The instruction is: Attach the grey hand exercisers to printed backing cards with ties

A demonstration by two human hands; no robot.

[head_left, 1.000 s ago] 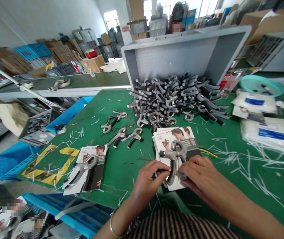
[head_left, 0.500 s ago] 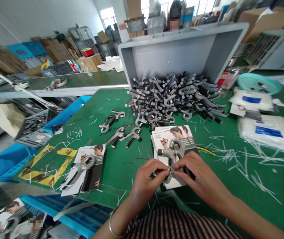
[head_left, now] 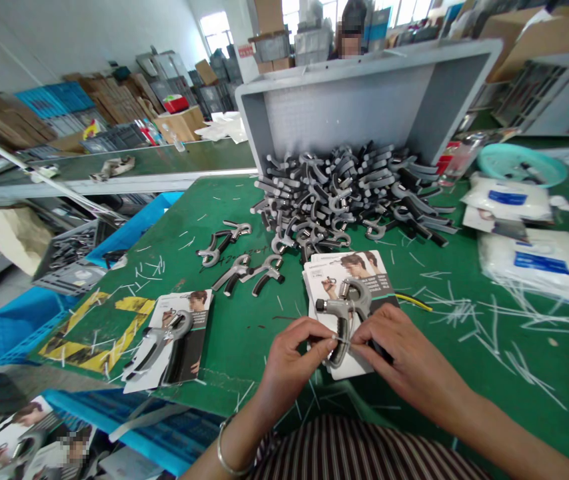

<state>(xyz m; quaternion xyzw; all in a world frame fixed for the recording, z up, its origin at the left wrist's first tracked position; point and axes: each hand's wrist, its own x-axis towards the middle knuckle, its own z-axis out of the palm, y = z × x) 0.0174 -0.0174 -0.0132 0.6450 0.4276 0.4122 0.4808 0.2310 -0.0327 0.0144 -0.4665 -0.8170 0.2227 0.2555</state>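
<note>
A grey and black hand grip strengthener (head_left: 357,299) lies on a stack of printed cards (head_left: 320,283) in front of me. Across its handle runs a thin pale twist tie (head_left: 343,341). My left hand (head_left: 300,353) is closed, thumb and forefinger pinching the tie at the handle's left side. On the right side my right hand (head_left: 397,343) is closed in a similar pinch at the tie's other end, which its fingertips partly hide. The lower part of the cards is covered by my hands.
A large grey crate (head_left: 364,100) lies on its side behind a heap of hand grips (head_left: 334,193). Several loose grips lie left of the heap. A carded grip (head_left: 164,347) sits at left. White ties (head_left: 464,313) litter the right side near plastic packs (head_left: 529,260).
My fingertips have drawn slightly apart, the left one moving left and the right one right. The tie now shows stretched across the handle between them.
</note>
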